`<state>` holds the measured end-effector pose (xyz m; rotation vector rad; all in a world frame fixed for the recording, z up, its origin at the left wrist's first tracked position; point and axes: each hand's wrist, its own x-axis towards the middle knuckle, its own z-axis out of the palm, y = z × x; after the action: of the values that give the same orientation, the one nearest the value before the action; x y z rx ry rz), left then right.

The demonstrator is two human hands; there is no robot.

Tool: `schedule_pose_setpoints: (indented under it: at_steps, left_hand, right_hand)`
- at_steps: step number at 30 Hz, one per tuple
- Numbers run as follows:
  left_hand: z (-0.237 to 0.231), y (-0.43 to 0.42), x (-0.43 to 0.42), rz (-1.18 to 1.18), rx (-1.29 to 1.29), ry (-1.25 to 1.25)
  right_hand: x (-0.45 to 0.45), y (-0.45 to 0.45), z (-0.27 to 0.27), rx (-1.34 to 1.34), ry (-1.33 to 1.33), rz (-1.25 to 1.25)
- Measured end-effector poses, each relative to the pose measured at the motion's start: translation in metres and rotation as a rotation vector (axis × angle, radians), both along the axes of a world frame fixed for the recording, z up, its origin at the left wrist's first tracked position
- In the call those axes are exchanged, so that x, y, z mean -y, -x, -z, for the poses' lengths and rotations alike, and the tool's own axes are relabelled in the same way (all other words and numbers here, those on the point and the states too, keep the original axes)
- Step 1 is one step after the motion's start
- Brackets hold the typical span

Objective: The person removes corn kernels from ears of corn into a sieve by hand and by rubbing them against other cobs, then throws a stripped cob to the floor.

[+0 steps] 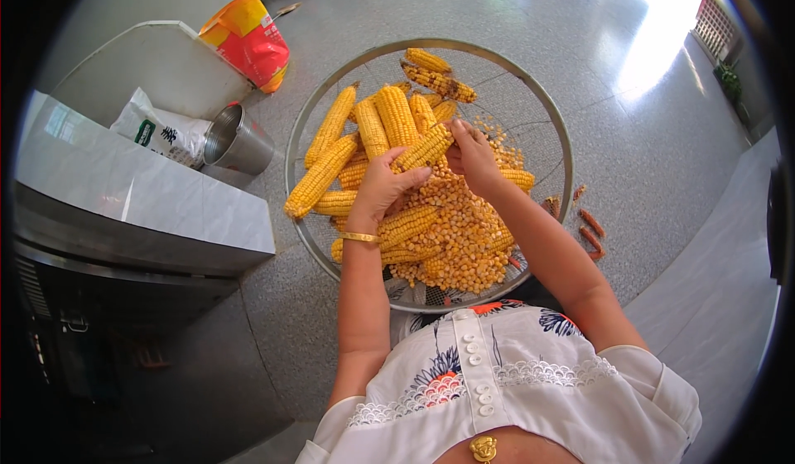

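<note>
My left hand grips a yellow corn cob near its lower end, thumb on top. At the cob's upper right tip, the fingers of my right hand are closed around the end. Below both hands lies a round wire-mesh sieve with a metal rim. Whole corn cobs are heaped on its left side, one reaching over the rim. Loose corn kernels form a pile at the centre and right. A darkened, partly bare cob rests near the far rim.
Several stripped reddish cobs lie on the grey speckled floor right of the sieve. To the left stand a metal bucket, a white sack and a red-and-yellow bag. A marble-topped counter juts in at left.
</note>
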<state>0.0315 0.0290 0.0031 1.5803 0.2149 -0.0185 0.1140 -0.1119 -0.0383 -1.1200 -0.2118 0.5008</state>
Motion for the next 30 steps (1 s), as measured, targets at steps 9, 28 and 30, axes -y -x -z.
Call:
schedule_pose_setpoints:
  at_steps: [9,28,30]
  left_hand:
    - [0.006,-0.001,-0.008,-0.002,0.042,-0.049]
    - [0.008,-0.002,-0.008,-0.017,0.322,-0.712]
    - [0.007,-0.004,-0.006,-0.031,0.300,-0.738]
  right_hand:
    - [0.004,-0.004,-0.004,0.058,0.000,-0.235]
    - [0.006,-0.006,-0.007,-0.143,-0.114,-0.285]
    - [0.006,-0.006,-0.007,-0.001,0.019,-0.243]
